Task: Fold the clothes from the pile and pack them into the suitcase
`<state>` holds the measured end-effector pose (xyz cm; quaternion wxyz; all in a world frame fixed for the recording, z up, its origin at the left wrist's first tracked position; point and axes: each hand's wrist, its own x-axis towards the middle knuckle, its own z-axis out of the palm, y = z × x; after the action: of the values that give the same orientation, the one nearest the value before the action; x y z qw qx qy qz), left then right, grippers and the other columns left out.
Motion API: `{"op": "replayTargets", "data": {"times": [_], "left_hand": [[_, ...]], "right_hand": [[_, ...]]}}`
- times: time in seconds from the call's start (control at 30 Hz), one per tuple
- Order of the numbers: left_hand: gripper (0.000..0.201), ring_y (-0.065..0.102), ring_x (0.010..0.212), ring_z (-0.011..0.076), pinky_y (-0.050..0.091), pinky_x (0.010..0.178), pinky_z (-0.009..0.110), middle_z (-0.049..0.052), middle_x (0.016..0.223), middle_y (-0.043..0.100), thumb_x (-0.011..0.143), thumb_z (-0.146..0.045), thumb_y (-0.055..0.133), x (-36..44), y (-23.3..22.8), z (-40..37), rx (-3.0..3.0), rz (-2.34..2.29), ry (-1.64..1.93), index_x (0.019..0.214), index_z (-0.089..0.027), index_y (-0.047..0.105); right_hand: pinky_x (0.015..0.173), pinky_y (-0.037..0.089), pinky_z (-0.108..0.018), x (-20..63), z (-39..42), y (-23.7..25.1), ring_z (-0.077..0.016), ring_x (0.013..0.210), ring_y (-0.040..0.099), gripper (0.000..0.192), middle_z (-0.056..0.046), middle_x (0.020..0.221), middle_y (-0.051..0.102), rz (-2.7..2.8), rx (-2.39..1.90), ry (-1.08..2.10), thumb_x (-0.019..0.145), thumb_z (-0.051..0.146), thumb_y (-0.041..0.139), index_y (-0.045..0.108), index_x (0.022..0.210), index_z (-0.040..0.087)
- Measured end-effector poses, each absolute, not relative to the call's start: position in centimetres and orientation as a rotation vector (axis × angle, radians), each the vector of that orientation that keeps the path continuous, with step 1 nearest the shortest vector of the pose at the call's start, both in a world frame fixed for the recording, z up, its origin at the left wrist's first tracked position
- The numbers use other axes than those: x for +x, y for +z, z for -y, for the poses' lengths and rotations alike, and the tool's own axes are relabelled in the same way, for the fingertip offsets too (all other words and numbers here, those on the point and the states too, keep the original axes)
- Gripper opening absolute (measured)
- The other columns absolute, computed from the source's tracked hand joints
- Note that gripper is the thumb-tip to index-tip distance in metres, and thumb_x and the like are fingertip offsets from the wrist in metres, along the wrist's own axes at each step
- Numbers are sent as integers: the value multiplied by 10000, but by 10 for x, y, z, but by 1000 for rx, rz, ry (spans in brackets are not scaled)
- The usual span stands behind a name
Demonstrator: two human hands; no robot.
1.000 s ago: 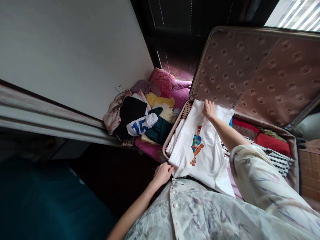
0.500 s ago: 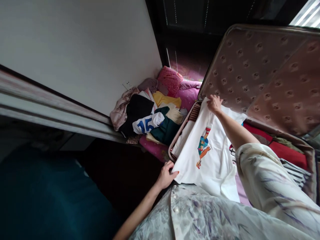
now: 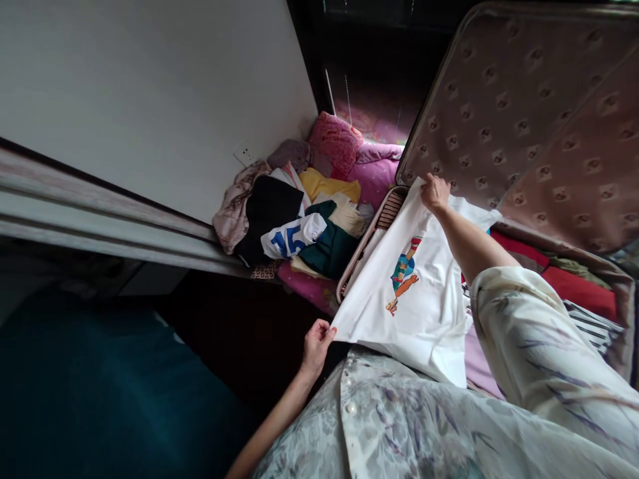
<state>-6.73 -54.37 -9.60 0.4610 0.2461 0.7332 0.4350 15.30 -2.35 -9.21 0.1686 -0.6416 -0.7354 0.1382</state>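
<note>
A white T-shirt [image 3: 434,299] with a colourful cartoon print is stretched between my two hands. It lies over the open suitcase [image 3: 362,266], and its lower part rests against my lap. My left hand [image 3: 318,346] pinches the near left corner, just outside the suitcase's rim. At the far edge, my right hand [image 3: 435,193] has its fingers closed on the cloth, close to the raised lid. Red clothes [image 3: 579,291] and a black-and-white striped garment [image 3: 594,326] lie in the suitcase to the right of the shirt, partly behind my right arm.
The patterned suitcase lid [image 3: 529,126] stands raised at the back right. Left of the suitcase is a heap with a black garment [image 3: 273,209], a dark green one [image 3: 332,249] and a yellow one [image 3: 329,185]. A white wall [image 3: 150,93] rises behind it. Teal fabric [image 3: 100,379] spreads at lower left.
My left hand has moved left and slightly up, pulling the shirt's corner outward so the edge is tauter. My right hand still holds the far edge. The view has tilted a little downward.
</note>
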Motion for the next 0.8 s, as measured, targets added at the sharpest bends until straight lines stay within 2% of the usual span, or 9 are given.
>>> {"op": "replayTargets", "data": {"times": [0.13,0.33,0.47,0.57,0.7,0.73,0.8], "left_hand": [[474,414,637,103,404,620,216,-54,697,356,804,-570,591,-60,-91,551,523,-1720,1172,724,-229,271],[236,509,681,109,432,622,215,-18,813,527,717,-335,603,-67,-97,548,476,-1790,1203,852,-216,452],[146,524,629,110,453,611,224,-27,709,519,702,-311,552,-82,-111,552,315,-1933,1156,751,-204,466],[207,584,672,135,496,643,253,-1,749,575,750,-394,568,-90,-113,553,318,-2091,1127,803,-195,541],[403,670,932,203,548,771,305,74,1036,683,748,-453,706,-83,-107,540,737,-1923,1073,1052,-210,601],[362,672,906,199,540,767,299,62,997,689,760,-434,712,-79,-106,537,850,-1893,1028,1026,-213,606],[186,637,722,170,503,709,280,8,773,646,831,-383,645,-74,-104,533,1029,-1937,907,906,-218,602]], "right_hand": [[1033,359,-569,152,19,-96,-357,1162,545,358,-155,1165,665,2076,-1811,377,1017,401,383,652,1163,217],[1017,374,-560,144,22,-98,-363,1165,542,368,-173,1193,656,2085,-1795,391,1019,377,360,646,1173,203],[1031,373,-563,139,20,-96,-359,1178,535,351,-164,1215,651,2102,-1800,392,1011,333,370,632,1212,214],[1051,362,-578,143,17,-90,-373,1227,500,343,-169,1287,617,2141,-1814,389,993,357,443,609,1256,215],[1042,373,-586,179,18,-77,-391,1266,449,436,-199,1356,548,2122,-1825,287,978,444,486,572,1333,206],[1030,386,-577,194,20,-73,-388,1262,451,447,-203,1351,544,2099,-1842,261,983,457,470,576,1333,200],[1001,418,-551,229,26,-67,-381,1244,471,448,-204,1321,556,2041,-1890,218,988,468,442,608,1295,188]]}}
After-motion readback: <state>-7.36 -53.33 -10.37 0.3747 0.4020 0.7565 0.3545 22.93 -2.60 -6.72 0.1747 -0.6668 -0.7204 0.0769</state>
